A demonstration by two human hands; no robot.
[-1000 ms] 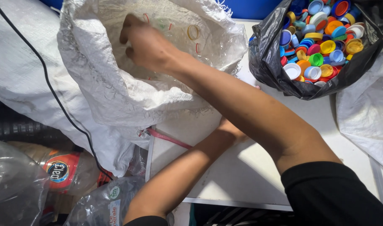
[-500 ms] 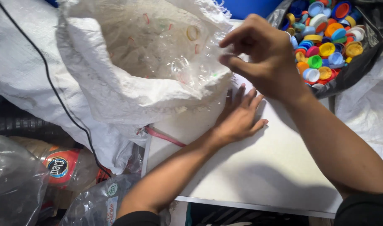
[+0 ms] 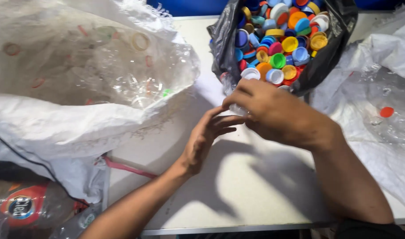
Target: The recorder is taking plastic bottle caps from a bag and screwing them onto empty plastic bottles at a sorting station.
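Right hand (image 3: pixel 273 110) has left the white sack (image 3: pixel 78 124) upper left, now at center gripping a clear bottle (image 3: pixel 233 95) beside the cap bag (image 3: pixel 326 57); left hand (image 3: pixel 207 137) open, fingers touching it.

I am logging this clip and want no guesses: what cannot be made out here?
Head view only:
- Right hand: its own fingers hide whatever is in its grip.
- Black bag of bottle caps: top edge cuts it off.
- White sack: contents blurred behind clear plastic.
- Left hand: palm faces away.
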